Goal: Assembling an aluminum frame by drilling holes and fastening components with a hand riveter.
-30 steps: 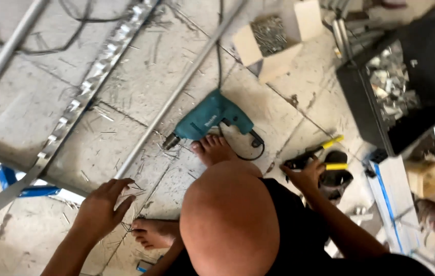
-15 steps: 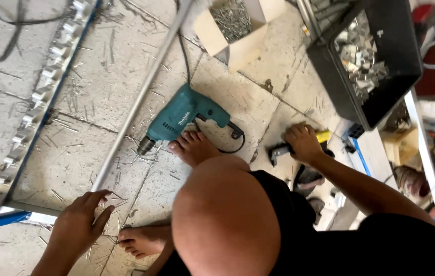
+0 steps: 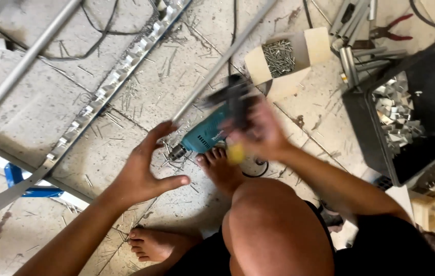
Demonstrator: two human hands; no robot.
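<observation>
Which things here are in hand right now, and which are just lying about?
In hand:
right hand holding a blurred black and yellow tool
left hand by the metal rod
teal drill

Lying about:
box of screws
black bin of brackets
red pliers

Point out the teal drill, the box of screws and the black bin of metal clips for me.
teal drill (image 3: 204, 137): head view, on its teal body.
box of screws (image 3: 278, 56): head view, on the screw pile inside.
black bin (image 3: 434, 87): head view, on its bare inner wall.

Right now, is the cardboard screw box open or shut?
Open: the cardboard box has its flaps spread, and a heap of grey screws shows inside.
</observation>
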